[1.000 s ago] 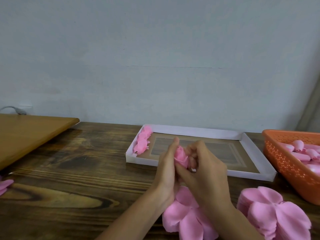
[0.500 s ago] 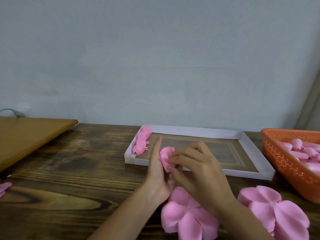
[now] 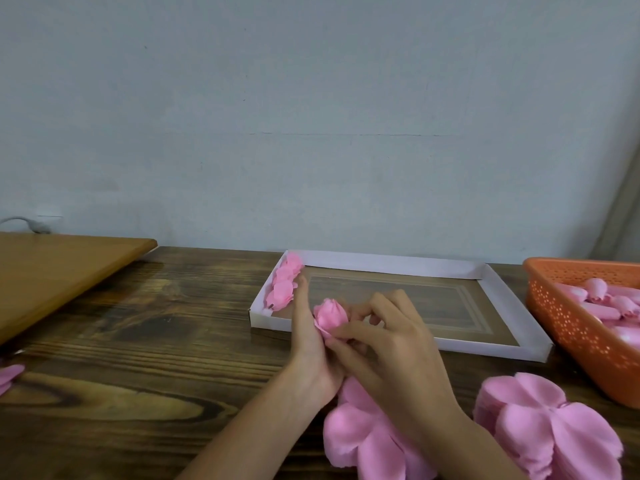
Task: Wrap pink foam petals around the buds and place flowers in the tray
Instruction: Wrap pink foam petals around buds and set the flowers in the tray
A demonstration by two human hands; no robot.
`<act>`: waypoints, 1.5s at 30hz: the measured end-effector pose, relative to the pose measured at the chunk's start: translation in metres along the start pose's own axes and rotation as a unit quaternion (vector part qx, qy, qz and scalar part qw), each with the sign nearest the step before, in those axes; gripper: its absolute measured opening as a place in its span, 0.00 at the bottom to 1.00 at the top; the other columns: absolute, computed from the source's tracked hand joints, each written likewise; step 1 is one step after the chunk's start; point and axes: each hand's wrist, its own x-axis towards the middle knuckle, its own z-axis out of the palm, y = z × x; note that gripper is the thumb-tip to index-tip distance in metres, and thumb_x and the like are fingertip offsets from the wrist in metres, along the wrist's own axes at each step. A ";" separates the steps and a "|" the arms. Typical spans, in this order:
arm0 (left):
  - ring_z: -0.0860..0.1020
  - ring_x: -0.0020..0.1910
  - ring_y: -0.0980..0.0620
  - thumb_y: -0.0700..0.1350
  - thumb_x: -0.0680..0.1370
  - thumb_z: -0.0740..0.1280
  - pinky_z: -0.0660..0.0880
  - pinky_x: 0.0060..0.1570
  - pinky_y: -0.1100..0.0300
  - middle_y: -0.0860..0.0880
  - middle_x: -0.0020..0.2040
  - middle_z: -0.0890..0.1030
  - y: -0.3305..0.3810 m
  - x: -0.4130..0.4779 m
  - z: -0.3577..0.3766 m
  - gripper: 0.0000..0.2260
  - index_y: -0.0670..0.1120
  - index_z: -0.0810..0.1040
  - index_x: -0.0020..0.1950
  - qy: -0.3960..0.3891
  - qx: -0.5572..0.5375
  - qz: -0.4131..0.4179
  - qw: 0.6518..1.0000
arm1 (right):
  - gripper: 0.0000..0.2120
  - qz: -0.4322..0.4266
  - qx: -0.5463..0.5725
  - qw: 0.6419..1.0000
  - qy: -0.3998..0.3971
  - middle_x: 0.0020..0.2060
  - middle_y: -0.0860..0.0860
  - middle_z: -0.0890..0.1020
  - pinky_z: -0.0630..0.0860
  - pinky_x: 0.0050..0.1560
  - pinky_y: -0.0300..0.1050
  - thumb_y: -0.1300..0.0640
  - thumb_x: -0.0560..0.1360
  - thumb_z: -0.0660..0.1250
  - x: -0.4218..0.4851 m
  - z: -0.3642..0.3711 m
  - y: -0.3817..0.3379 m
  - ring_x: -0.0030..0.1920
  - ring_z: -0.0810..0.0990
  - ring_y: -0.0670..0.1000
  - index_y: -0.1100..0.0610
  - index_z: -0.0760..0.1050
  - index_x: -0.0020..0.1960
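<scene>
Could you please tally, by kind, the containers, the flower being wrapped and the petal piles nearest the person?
White cardboard tray: 1
Orange perforated plastic basket: 1
Pink foam flower being wrapped: 1
Piles of pink foam petal sheets: 2
Total: 5
</scene>
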 end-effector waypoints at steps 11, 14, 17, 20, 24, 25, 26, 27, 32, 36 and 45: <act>0.73 0.30 0.53 0.74 0.62 0.77 0.73 0.33 0.61 0.49 0.30 0.73 -0.004 0.002 -0.001 0.30 0.47 0.76 0.31 -0.073 0.082 0.046 0.993 | 0.10 0.088 -0.002 0.995 0.057 0.37 0.41 0.76 0.71 0.37 0.42 0.51 0.71 0.81 -0.003 0.004 0.000 0.40 0.72 0.47 0.50 0.79 0.39; 0.73 0.34 0.53 0.72 0.59 0.81 0.72 0.39 0.59 0.49 0.32 0.74 -0.006 0.001 -0.001 0.29 0.48 0.79 0.33 -0.122 0.139 0.058 0.981 | 0.12 0.118 0.033 0.989 0.080 0.34 0.41 0.75 0.71 0.36 0.43 0.47 0.71 0.78 -0.002 0.003 -0.003 0.39 0.72 0.46 0.48 0.75 0.38; 0.77 0.36 0.53 0.68 0.59 0.83 0.71 0.40 0.57 0.49 0.36 0.77 -0.005 -0.001 -0.003 0.25 0.50 0.81 0.39 -0.166 0.167 0.081 0.968 | 0.13 0.161 0.082 0.978 0.107 0.33 0.41 0.74 0.70 0.35 0.43 0.42 0.70 0.72 -0.001 0.002 -0.006 0.38 0.73 0.46 0.46 0.70 0.38; 0.76 0.35 0.55 0.61 0.63 0.85 0.68 0.39 0.57 0.50 0.35 0.76 -0.003 -0.003 -0.004 0.20 0.51 0.79 0.37 -0.188 0.215 0.103 0.953 | 0.11 0.160 0.101 0.977 0.103 0.34 0.41 0.74 0.70 0.35 0.42 0.46 0.69 0.71 -0.001 0.001 -0.006 0.39 0.74 0.45 0.45 0.67 0.40; 0.77 0.33 0.55 0.55 0.59 0.88 0.74 0.37 0.61 0.50 0.35 0.75 -0.002 -0.002 -0.002 0.22 0.49 0.78 0.36 -0.158 0.160 0.085 0.971 | 0.14 0.146 0.186 0.970 0.055 0.39 0.40 0.78 0.68 0.40 0.34 0.51 0.68 0.77 0.004 -0.005 0.002 0.42 0.76 0.47 0.44 0.71 0.43; 0.75 0.30 0.56 0.54 0.60 0.88 0.73 0.33 0.63 0.50 0.34 0.74 -0.001 -0.002 -0.002 0.21 0.48 0.78 0.36 -0.153 0.141 0.079 0.975 | 0.14 0.150 0.207 0.965 0.055 0.40 0.41 0.79 0.68 0.41 0.33 0.51 0.67 0.78 0.005 -0.007 0.005 0.43 0.77 0.48 0.44 0.72 0.44; 0.73 0.27 0.57 0.52 0.62 0.87 0.72 0.28 0.65 0.50 0.34 0.73 0.001 -0.002 -0.002 0.19 0.48 0.79 0.36 -0.149 0.120 0.073 0.979 | 0.14 0.150 0.211 0.964 0.057 0.41 0.42 0.79 0.68 0.42 0.33 0.49 0.67 0.78 0.006 -0.009 0.007 0.44 0.77 0.49 0.44 0.74 0.46; 0.72 0.25 0.57 0.50 0.65 0.86 0.71 0.24 0.65 0.49 0.34 0.74 0.002 -0.001 -0.002 0.16 0.48 0.80 0.36 -0.143 0.096 0.067 0.983 | 0.13 0.147 0.200 0.967 0.056 0.42 0.42 0.79 0.68 0.42 0.33 0.48 0.67 0.77 0.006 -0.011 0.008 0.45 0.77 0.49 0.44 0.75 0.47; 0.77 0.32 0.54 0.50 0.73 0.78 0.76 0.32 0.64 0.47 0.39 0.79 0.005 0.001 -0.004 0.08 0.47 0.85 0.39 -0.111 0.075 0.065 0.989 | 0.08 0.092 0.090 0.990 0.050 0.47 0.41 0.73 0.70 0.45 0.36 0.50 0.71 0.76 0.003 -0.009 0.007 0.48 0.74 0.45 0.45 0.84 0.50; 0.78 0.33 0.52 0.54 0.66 0.81 0.77 0.38 0.60 0.48 0.37 0.81 0.004 0.001 -0.003 0.12 0.49 0.83 0.36 -0.118 0.097 0.048 0.987 | 0.06 0.042 0.032 0.998 0.036 0.50 0.45 0.75 0.75 0.41 0.46 0.49 0.73 0.76 0.001 -0.004 0.005 0.48 0.73 0.49 0.47 0.87 0.50; 0.78 0.32 0.52 0.56 0.52 0.90 0.77 0.32 0.60 0.49 0.36 0.77 0.007 0.003 -0.004 0.26 0.48 0.85 0.43 -0.106 0.059 0.028 0.992 | 0.08 -0.033 -0.003 0.998 -0.049 0.55 0.44 0.80 0.74 0.46 0.50 0.54 0.75 0.73 0.001 -0.002 0.006 0.51 0.71 0.48 0.48 0.85 0.55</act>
